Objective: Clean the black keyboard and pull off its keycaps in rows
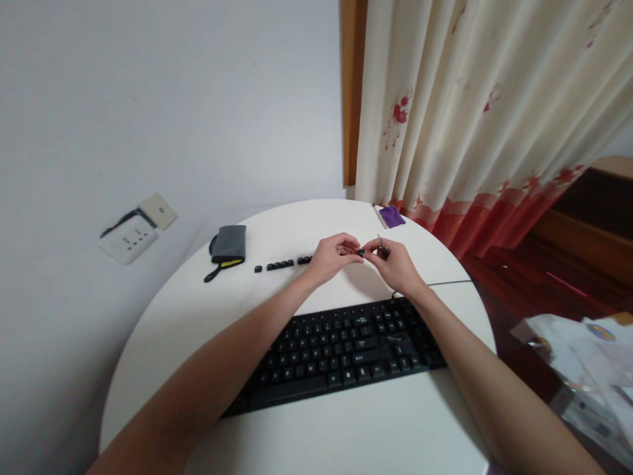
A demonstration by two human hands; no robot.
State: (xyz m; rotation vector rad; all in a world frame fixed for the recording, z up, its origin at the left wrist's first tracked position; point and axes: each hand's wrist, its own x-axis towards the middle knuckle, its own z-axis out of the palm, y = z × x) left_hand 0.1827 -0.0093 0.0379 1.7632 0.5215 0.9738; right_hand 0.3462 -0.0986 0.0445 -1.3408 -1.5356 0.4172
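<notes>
Both forearms are cut off at the lower edge, over one black keyboard [341, 349]. At its 12 o'clock, the left hand [332, 256] and right hand [395, 264] pinch one small dark piece [361, 252], too small to identify. At their 9 o'clock lie about six loose keycaps [280, 264], the last hidden behind the left hand.

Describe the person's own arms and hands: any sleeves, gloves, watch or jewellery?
Both arms are bare: the left forearm and right forearm show no sleeve up to the picture's lower edge. The left hand and right hand wear no gloves. No watch or bracelet shows at either wrist; rings would be too small to tell.
</notes>
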